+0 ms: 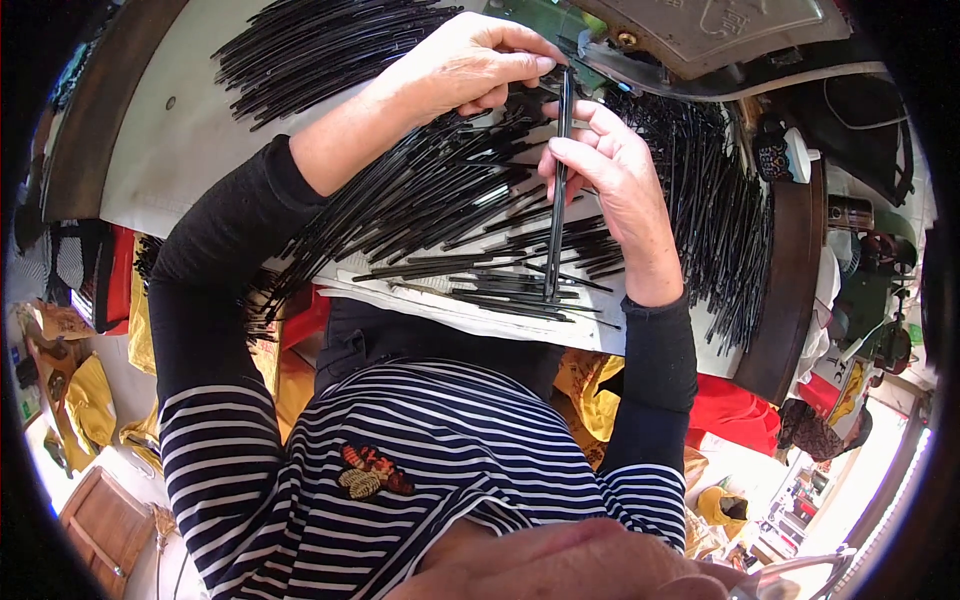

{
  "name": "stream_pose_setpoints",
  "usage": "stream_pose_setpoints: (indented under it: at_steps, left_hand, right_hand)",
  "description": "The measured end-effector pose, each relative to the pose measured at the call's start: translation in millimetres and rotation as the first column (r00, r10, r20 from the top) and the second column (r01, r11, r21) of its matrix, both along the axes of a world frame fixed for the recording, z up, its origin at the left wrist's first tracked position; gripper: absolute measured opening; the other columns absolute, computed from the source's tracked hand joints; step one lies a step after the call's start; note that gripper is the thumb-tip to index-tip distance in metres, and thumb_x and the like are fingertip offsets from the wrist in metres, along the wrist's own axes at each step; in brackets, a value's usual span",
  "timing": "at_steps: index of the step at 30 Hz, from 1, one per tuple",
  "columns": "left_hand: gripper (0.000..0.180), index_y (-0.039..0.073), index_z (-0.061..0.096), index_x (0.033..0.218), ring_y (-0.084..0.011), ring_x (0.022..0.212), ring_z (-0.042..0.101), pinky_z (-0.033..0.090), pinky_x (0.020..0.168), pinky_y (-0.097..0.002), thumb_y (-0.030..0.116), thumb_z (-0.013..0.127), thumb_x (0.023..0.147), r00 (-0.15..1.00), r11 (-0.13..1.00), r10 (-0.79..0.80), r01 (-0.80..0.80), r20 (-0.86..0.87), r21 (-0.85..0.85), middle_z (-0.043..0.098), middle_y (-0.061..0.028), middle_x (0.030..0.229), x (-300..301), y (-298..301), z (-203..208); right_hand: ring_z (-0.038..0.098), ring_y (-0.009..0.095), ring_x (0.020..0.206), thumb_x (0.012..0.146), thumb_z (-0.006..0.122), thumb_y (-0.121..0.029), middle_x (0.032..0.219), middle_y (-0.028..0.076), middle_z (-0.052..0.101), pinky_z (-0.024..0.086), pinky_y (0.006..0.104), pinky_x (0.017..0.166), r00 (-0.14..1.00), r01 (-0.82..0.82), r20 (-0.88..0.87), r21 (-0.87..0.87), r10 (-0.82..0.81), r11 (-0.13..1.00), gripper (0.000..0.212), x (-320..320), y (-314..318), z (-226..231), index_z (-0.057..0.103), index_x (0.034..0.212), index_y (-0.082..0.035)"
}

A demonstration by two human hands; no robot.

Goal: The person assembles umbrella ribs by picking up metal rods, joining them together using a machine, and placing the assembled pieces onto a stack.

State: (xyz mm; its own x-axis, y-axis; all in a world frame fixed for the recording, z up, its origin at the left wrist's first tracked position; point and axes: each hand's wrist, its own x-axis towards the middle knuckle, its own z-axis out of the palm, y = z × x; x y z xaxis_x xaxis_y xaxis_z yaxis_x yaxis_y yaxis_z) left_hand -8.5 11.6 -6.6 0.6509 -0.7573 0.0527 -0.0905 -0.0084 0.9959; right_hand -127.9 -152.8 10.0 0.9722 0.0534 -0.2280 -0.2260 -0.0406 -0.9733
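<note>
One long, narrow, glossy black strip [557, 215] stands out from the others, running from the machine toward the table's near edge. My right hand [618, 170] is closed around its upper half, with thumb and fingers on either side. At the strip's far end, my left hand [475, 68] pinches with thumb and forefinger; the exact grip is partly hidden by the fingers. Below both hands lies a spread of similar black strips [430, 190], with a few loose strips [520, 295] near the front edge. What the strips are made of cannot be told.
A pale machine body [720, 35] and its green plate [535, 18] stand just beyond my hands. Black strips are heaped at far left [320, 55] and right [715, 200] on the white tabletop [200, 130]. A dark cup [775, 150] sits by the brown table edge [790, 290].
</note>
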Motion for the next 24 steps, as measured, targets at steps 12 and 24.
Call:
stream_pose_setpoints:
  at_steps: [12, 24]
  left_hand:
    - [0.028, 0.002, 0.057, 0.113, -0.0031, 0.044, 0.042, 0.031, 0.035, -0.0164, 0.018, 0.053, 0.089, 0.988, 0.995, 0.096, -0.095, 0.118, -0.012, 0.057, -0.0029, 0.077, -5, -10, 4]
    - [0.028, 0.0, 0.056, 0.105, -0.0031, 0.041, 0.042, 0.03, 0.034, -0.0173, 0.023, 0.054, 0.089, 0.996, 0.995, 0.089, -0.09, -0.029, -0.044, 0.055, -0.0032, 0.072, -2, -12, 2]
  right_hand:
    - [0.059, 0.013, 0.059, 0.084, 0.056, -0.015, 0.077, 0.009, 0.063, 0.047, 0.0217, 0.051, 0.995, 0.065, 0.065, 0.07, -0.069, 0.995, 0.035, 3, 6, -5, 0.047, 0.113, 0.002]
    - [0.06, 0.014, 0.062, 0.086, 0.057, -0.016, 0.08, 0.01, 0.063, 0.048, 0.0229, 0.053, 0.994, 0.096, 0.044, 0.118, -0.102, 0.988, 0.033, 5, 9, -15, 0.048, 0.113, 0.0]
